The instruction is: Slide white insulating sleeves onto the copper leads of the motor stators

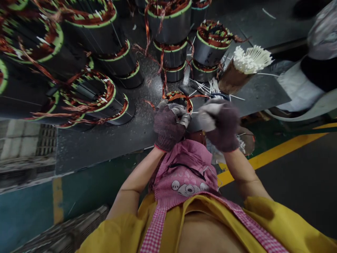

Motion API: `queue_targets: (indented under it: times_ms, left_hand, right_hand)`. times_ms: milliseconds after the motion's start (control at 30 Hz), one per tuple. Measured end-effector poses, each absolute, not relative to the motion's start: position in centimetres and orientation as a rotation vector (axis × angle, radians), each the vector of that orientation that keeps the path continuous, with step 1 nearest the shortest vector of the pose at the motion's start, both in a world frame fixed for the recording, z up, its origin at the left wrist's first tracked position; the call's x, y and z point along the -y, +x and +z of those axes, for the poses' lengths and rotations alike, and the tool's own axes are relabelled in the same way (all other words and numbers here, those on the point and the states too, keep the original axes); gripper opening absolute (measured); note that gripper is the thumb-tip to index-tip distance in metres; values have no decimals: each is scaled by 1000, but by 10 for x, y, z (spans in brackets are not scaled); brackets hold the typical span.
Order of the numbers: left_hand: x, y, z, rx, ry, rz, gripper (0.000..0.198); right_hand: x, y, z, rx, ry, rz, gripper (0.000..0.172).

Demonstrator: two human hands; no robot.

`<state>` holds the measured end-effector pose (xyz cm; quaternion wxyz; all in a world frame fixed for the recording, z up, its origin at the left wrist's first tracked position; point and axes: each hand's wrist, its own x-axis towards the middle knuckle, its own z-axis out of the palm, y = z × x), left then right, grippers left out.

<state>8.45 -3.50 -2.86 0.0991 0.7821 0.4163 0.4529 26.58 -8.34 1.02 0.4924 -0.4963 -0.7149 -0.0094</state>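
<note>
A stator (190, 104) with copper windings and a pale green edge lies in front of me at the bench's near side, partly covered by my hands. My left hand (170, 123), in a dark glove with grey fingers, is curled closed over its winding end. A thin white cable tie (194, 112) stretches from there to my right hand (220, 121), whose closed fingers are smeared by motion. What lies under the left fingers is hidden.
Stacked stators (170, 28) stand behind my hands, with more stators (92, 93) on the left. A brown container (230, 78) holds upright white cable ties (251, 59); loose ties (214, 86) lie nearby. Another person's sleeve (302, 82) shows at the right.
</note>
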Motion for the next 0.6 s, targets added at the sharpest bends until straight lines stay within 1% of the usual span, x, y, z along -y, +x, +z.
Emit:
queue_targets:
  times_ms: [67,133,233,300,500,600]
  left_hand:
    - [35,81,-27,-1204,2352,1298,8]
    - [35,74,-26,-1162,2419,1232,13]
    - [34,66,-27,-1143,2492,1105,16]
    - [34,65,-26,-1182,2506,1068,16]
    - [34,70,-27,-1329,2443,1023,14]
    - [37,80,-37,-1340,2414,1104,14]
  right_hand:
    - [84,272,7,1517,-1181,50,19]
    - [81,278,-4,1412,-1190,298,14]
    - [78,279,-23,1498,-1166,719,27]
    - [78,274,-29,1551,-1122,851,27]
    - [75,252,-21,1294,-1138,854,26]
    - [64,240,-17,1170,-1128,850,25]
